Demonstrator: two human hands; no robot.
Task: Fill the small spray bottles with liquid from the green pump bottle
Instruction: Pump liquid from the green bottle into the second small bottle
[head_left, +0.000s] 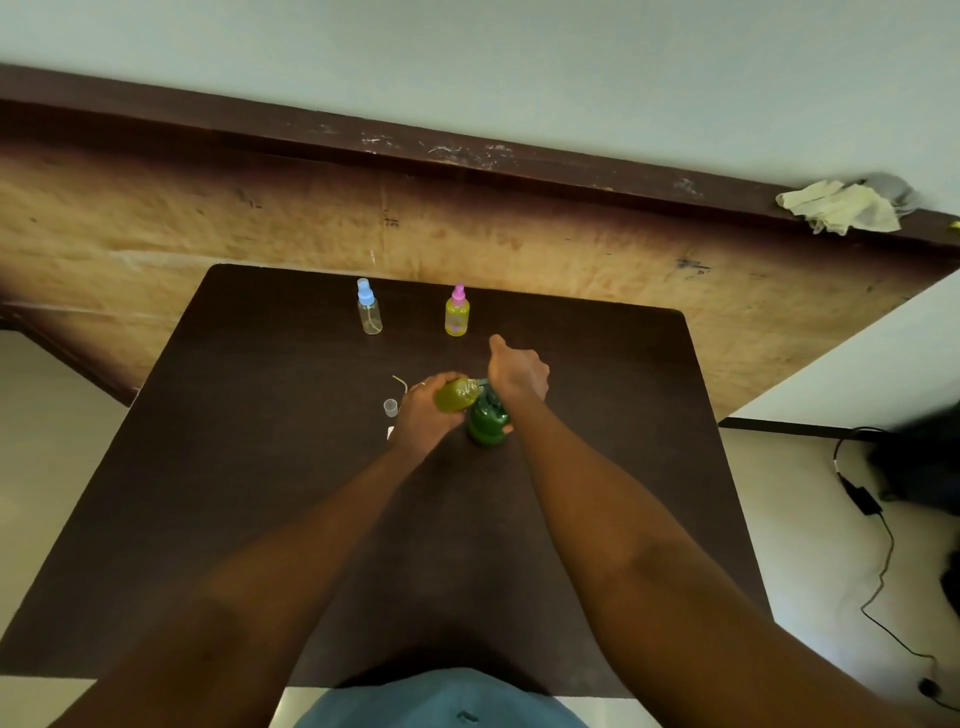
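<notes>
The green pump bottle (487, 422) stands upright near the middle of the table (260, 467). The right hand (519, 371) sits on top of it, fingers curled down over the pump head and thumb pointing away, a position suited to pressing the pump from above.

The left hand (422, 415) grips a small bottle (457, 395) around its body. This bottle is tilted, with its open mouth against the pump nozzle, so that liquid passes straight in. It is clear plastic, round, and appears nearly full of yellow-green liquid.

A clear cap (390, 407) and a thin bent spray tube (400, 383) lie just left of the left hand, probably set aside from the bottle being filled.

At the far edge of the table stand two more spray bottles, well apart:
- The blue-capped bottle (369, 309) is transparent and looks empty.
- The pink-capped bottle (457, 314) holds yellow liquid.

The table surface is dark, matt and flat.
</notes>
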